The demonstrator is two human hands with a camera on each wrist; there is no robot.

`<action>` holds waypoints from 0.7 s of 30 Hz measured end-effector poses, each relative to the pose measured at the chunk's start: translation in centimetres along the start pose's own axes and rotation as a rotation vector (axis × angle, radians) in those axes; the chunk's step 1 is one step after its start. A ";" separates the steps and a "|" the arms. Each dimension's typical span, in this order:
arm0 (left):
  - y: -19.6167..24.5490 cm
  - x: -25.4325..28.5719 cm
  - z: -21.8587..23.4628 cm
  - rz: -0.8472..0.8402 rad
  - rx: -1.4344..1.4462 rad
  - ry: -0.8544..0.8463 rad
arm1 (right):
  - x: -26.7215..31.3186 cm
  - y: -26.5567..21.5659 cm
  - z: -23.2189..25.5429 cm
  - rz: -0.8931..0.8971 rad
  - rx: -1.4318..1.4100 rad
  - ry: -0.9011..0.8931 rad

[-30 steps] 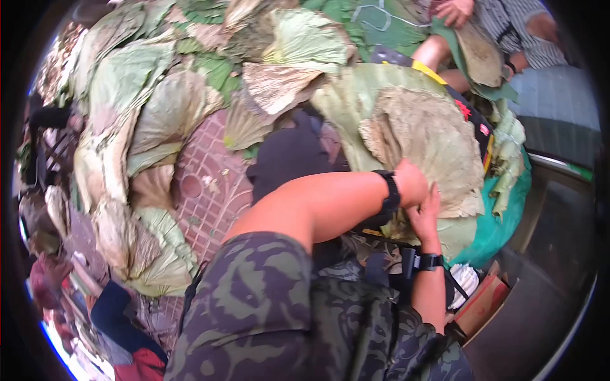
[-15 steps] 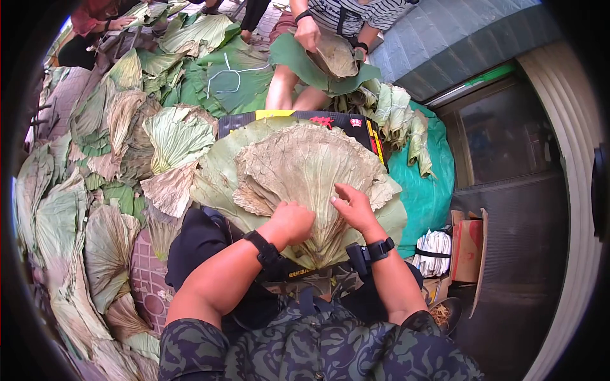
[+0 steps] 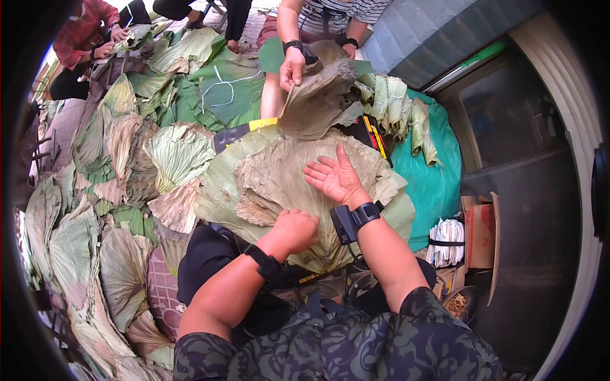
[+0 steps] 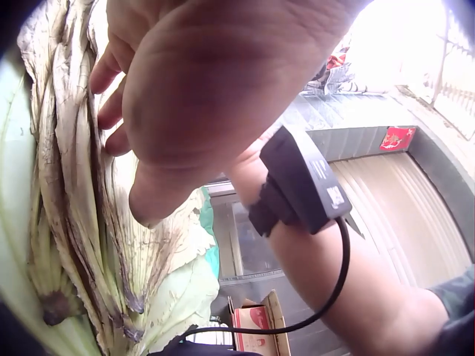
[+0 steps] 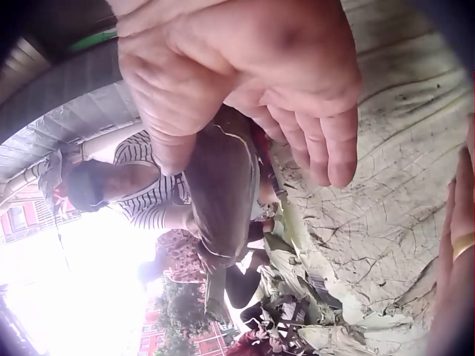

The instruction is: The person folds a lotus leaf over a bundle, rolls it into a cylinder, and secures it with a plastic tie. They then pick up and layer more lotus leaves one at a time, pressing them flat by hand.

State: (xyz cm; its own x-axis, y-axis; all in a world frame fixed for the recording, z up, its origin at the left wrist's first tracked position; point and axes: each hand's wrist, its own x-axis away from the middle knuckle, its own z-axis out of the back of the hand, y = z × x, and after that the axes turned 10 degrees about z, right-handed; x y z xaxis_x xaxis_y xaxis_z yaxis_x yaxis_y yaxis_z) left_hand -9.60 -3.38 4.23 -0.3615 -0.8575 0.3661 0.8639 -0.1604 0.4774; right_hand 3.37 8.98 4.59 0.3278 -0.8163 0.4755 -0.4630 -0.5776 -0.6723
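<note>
Now the right hand (image 3: 338,179) is spread, palm showing, above the dried leaves (image 3: 270,174); the left hand (image 3: 295,230) sits lower, fingers loosely bent, contact unclear. Those leaves lie on a broader pale-green leaf (image 3: 219,184).

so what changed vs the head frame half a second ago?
The right hand moved forward over the dried leaves and turned, so its palm now shows. The person opposite brought a brown leaf nearer that pile. No visible new grip or release by the two near hands. The left hand stayed low over the pile, which looks unmoved.
</note>
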 end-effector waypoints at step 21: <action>0.1 0.1 0.4 0.009 0.010 0.008 | -10.5 1.4 -3.3 0.189 -0.048 0.574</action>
State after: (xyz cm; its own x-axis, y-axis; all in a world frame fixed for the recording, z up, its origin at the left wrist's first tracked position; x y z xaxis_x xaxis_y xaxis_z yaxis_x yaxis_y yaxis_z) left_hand -9.65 -3.28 4.61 -0.3508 -0.8628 0.3639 0.8637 -0.1480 0.4817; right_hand -3.49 16.72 0.52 -0.2546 -0.7667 0.5894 -0.5111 -0.4107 -0.7550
